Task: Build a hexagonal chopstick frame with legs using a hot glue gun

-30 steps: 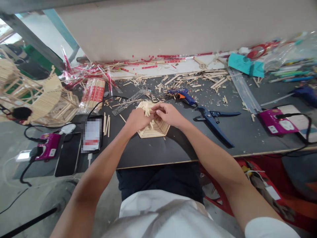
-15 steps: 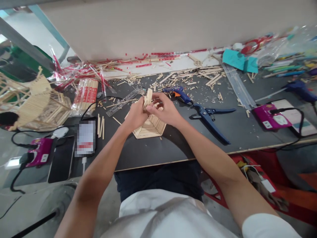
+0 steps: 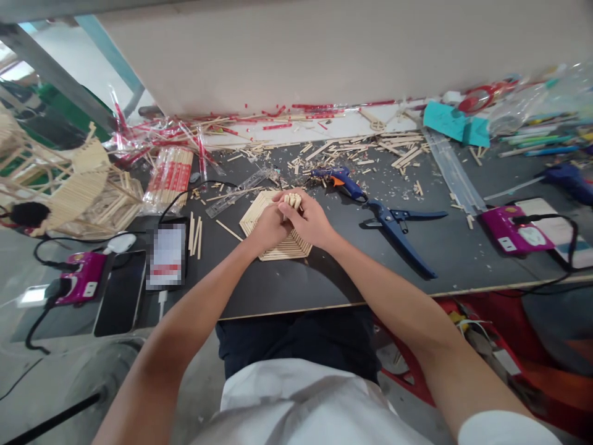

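Note:
Both of my hands are closed together around a small bundle of short wooden sticks [image 3: 293, 199], whose pale ends point up between the thumbs. My left hand [image 3: 272, 225] grips the bundle from the left, and my right hand [image 3: 314, 221] wraps it from the right. Directly under them a hexagonal panel of wooden sticks [image 3: 286, 250] lies flat on the table, partly covered by the hands. Whether the bundle touches the panel is hidden. A blue glue gun [image 3: 340, 179] rests just beyond my right hand, and blue-handled cutters [image 3: 398, 232] lie to its right.
Stick offcuts [image 3: 403, 148] litter the back of the dark table [image 3: 338, 278]. On the left are a stick-built model [image 3: 92, 185], packaged sticks [image 3: 169, 176], two phones [image 3: 120, 293] and a purple power adapter [image 3: 83, 278]. Another purple adapter [image 3: 514, 230] sits at right. A clear ruler [image 3: 238, 193] lies behind the panel.
My hands have come closer together around the stick bundle and tipped it, so its ends now face up toward me. The whole view has shifted slightly.

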Action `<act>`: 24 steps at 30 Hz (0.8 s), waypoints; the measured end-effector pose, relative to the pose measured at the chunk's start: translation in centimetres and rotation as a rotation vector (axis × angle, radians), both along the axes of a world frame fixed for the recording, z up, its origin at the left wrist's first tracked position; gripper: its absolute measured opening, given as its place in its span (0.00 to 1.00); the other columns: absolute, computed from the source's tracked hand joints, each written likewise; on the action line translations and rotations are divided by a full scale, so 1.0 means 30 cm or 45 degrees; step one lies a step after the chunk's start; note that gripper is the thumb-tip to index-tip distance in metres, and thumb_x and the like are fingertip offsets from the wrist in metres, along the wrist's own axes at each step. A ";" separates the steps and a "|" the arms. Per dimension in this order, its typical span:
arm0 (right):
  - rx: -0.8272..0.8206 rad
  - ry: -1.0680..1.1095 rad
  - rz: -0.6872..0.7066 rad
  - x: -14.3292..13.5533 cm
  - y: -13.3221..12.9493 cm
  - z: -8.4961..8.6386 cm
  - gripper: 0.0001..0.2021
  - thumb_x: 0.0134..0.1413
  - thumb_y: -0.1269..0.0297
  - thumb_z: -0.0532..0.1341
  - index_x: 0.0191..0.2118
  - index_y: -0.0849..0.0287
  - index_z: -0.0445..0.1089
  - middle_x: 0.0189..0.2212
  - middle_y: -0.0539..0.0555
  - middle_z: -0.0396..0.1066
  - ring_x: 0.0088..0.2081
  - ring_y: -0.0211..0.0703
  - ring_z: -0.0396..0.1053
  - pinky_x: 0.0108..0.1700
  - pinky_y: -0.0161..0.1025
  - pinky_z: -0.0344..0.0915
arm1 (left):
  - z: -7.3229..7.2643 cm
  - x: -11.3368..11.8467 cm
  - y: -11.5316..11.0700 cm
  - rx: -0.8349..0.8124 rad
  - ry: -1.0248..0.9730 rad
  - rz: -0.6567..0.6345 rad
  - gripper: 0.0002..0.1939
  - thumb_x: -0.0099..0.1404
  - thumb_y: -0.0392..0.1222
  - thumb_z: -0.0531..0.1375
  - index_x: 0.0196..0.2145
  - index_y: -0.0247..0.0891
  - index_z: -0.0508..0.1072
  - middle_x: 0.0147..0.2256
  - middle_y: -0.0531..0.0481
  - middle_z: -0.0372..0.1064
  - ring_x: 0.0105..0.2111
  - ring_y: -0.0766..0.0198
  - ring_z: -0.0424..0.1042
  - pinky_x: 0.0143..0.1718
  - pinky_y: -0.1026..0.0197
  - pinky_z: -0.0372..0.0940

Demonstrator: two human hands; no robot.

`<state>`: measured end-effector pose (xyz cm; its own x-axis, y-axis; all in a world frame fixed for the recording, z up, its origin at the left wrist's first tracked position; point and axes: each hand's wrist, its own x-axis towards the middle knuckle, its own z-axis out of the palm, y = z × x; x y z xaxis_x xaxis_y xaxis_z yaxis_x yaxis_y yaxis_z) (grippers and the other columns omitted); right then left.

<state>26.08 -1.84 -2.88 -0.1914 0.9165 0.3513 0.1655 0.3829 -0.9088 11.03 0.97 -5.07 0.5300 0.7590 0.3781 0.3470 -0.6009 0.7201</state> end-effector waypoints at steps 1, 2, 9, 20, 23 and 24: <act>0.005 0.024 0.003 -0.001 -0.004 0.004 0.23 0.67 0.36 0.56 0.44 0.52 0.70 0.44 0.56 0.78 0.44 0.48 0.74 0.52 0.50 0.71 | -0.005 -0.002 0.002 0.009 0.025 0.007 0.06 0.59 0.32 0.56 0.32 0.37 0.72 0.32 0.48 0.74 0.33 0.58 0.75 0.36 0.57 0.71; 0.020 0.058 0.010 -0.002 -0.007 0.009 0.23 0.67 0.35 0.56 0.42 0.52 0.69 0.42 0.56 0.78 0.43 0.48 0.74 0.51 0.49 0.71 | -0.009 -0.005 0.004 0.024 0.043 0.014 0.05 0.61 0.33 0.56 0.33 0.37 0.71 0.31 0.47 0.74 0.33 0.57 0.75 0.35 0.56 0.71; 0.127 0.278 0.144 -0.007 -0.028 0.046 0.20 0.67 0.39 0.59 0.41 0.51 0.64 0.35 0.51 0.74 0.39 0.43 0.73 0.47 0.46 0.71 | 0.028 -0.044 -0.015 0.163 0.222 0.066 0.09 0.71 0.39 0.55 0.46 0.37 0.70 0.41 0.40 0.76 0.40 0.52 0.78 0.41 0.53 0.70; 0.059 0.035 -0.297 0.088 0.014 0.069 0.29 0.64 0.27 0.52 0.41 0.50 0.66 0.23 0.46 0.61 0.24 0.40 0.61 0.30 0.43 0.68 | 0.151 -0.167 -0.005 0.114 0.593 1.023 0.18 0.80 0.48 0.47 0.38 0.41 0.72 0.26 0.47 0.70 0.28 0.55 0.70 0.34 0.56 0.60; 0.043 -0.289 -0.437 0.109 0.013 0.077 0.28 0.63 0.29 0.55 0.38 0.52 0.69 0.22 0.48 0.62 0.26 0.42 0.63 0.33 0.44 0.68 | 0.144 -0.197 0.015 0.203 0.325 1.217 0.18 0.80 0.51 0.47 0.40 0.41 0.71 0.29 0.47 0.70 0.32 0.55 0.70 0.38 0.54 0.60; 0.052 -0.418 -0.463 0.117 0.015 0.083 0.27 0.63 0.31 0.57 0.37 0.52 0.69 0.22 0.49 0.63 0.27 0.43 0.64 0.34 0.44 0.67 | 0.140 -0.201 0.015 0.216 0.325 1.231 0.17 0.80 0.51 0.48 0.41 0.40 0.71 0.30 0.46 0.71 0.32 0.55 0.70 0.39 0.54 0.60</act>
<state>29.61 -1.38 -0.40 0.0318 0.9312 0.3630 0.5706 0.2813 -0.7716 4.98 1.42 -0.89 -0.2031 0.8524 0.4818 0.8704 -0.0683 0.4877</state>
